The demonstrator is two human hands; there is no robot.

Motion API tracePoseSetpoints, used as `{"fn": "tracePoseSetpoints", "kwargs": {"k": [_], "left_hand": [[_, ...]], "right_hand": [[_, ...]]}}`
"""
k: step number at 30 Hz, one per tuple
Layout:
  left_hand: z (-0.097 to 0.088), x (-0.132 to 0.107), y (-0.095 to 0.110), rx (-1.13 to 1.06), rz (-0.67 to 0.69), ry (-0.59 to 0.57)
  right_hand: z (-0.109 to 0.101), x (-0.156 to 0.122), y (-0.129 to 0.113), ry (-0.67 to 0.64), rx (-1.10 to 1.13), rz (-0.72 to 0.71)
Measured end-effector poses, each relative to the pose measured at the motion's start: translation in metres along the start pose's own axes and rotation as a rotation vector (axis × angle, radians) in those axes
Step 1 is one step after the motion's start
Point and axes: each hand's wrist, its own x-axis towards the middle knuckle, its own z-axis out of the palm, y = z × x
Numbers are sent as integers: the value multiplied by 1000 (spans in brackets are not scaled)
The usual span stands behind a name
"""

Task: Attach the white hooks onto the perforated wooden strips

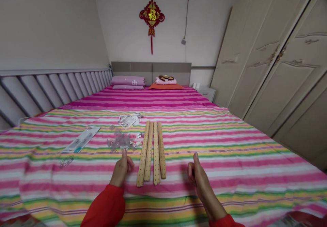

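Observation:
Several long, pale wooden slats (151, 152) with rows of small holes lie side by side on the striped bedsheet (230, 141). My left hand (122, 169) is just left of their near ends, fingers curled, thumb raised, holding nothing. My right hand (200, 182) hovers to the right of the slats in a similar pose, also empty. Crumpled clear plastic wrapping (120, 141) lies beyond my left hand. A printed packaging card (81, 139) and a pile of white paper pieces (128, 120) rest further back on the left.
The bed stretches forward to a grey headboard (151, 72) with pink pillows (127, 82). A padded, slatted panel (48, 90) runs along the left side, and a cream wardrobe (276, 56) stands along the right. A small clear loop (66, 161) lies on the sheet at left.

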Motion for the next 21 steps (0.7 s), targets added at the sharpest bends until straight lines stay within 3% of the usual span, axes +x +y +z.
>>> {"fn": "tracePoseSetpoints", "kwargs": {"k": [3, 6, 11, 16, 21], "left_hand": [[-2, 21, -15, -27, 83, 81], [-3, 48, -26, 14, 195, 166], [3, 82, -24, 341, 172, 220], [11, 93, -19, 662, 112, 247], [11, 94, -27, 670, 186, 275]], "right_hand": [[6, -4, 11, -22, -8, 112], [13, -8, 23, -74, -38, 135], [23, -8, 42, -158, -61, 103], [24, -7, 56, -206, -49, 104], [22, -8, 63, -192, -15, 157]]}}
